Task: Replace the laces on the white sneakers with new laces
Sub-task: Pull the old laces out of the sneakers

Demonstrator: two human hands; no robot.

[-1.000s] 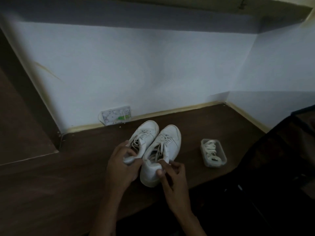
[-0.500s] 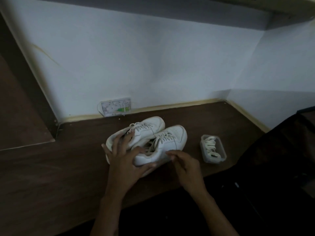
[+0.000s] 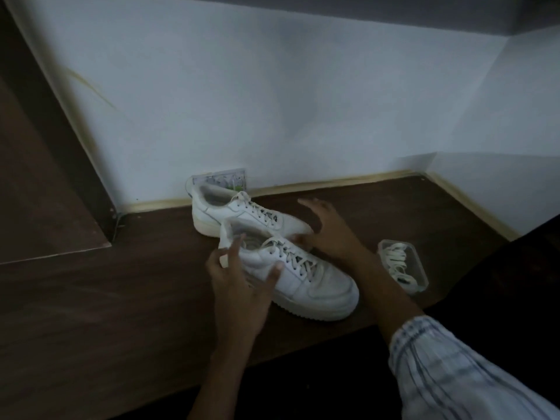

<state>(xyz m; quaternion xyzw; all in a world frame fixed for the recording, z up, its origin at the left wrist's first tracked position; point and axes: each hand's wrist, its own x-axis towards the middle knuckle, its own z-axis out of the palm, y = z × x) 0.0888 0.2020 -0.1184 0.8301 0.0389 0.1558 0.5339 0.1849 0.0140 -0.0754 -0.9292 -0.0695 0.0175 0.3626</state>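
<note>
Two white laced sneakers lie sideways on the dark wooden desk, toes pointing right. The near sneaker point(image 3: 303, 283) sits in front of the far sneaker point(image 3: 230, 213), which is close to the wall. My left hand point(image 3: 239, 286) has spread fingers against the near sneaker's heel and side. My right hand point(image 3: 327, 231) is open with fingers splayed, over the far sneaker's toe and behind the near one. A clear plastic tub point(image 3: 419, 268) with coiled cream laces point(image 3: 398, 262) stands to the right.
The desk point(image 3: 121, 298) runs along a white wall and ends at a front edge just below the sneakers. A small printed card point(image 3: 224, 180) leans on the wall behind the far sneaker. A dark object fills the lower right.
The sneakers have turned from toes pointing at the wall to lying sideways with toes to the right. My right hand moved from the near heel up behind the shoes, and the camera came closer.
</note>
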